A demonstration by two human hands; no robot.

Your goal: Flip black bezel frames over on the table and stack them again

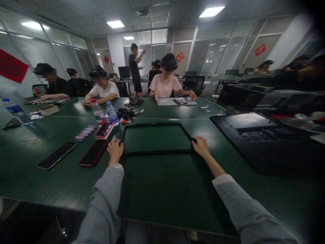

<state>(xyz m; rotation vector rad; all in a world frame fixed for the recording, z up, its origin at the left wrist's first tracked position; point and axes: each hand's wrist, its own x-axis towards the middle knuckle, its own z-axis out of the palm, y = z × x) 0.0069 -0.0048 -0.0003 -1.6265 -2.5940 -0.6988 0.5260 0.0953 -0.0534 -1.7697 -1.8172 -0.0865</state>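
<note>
A thin black rectangular frame (157, 153), like a monitor bezel, is in front of me with the green table visible through its opening. My left hand (115, 151) is closed around its left side near the lower corner. On the opposite side, my right hand (201, 146) grips the right edge, fingers curled over it. Whether the frame rests on the table or is raised a little, I cannot tell. Just left of my left hand lies a phone with a red edge (93, 154), with another phone on a white box (104, 131) behind it.
A dark phone (58, 155) lies further left on the green table (152, 193). Two bottles, one red-capped (98, 112) and one blue-capped (112, 113), stand behind the phones near black cables (126, 113). A large black panel (254, 142) lies at right. A person in pink (166, 83) sits opposite.
</note>
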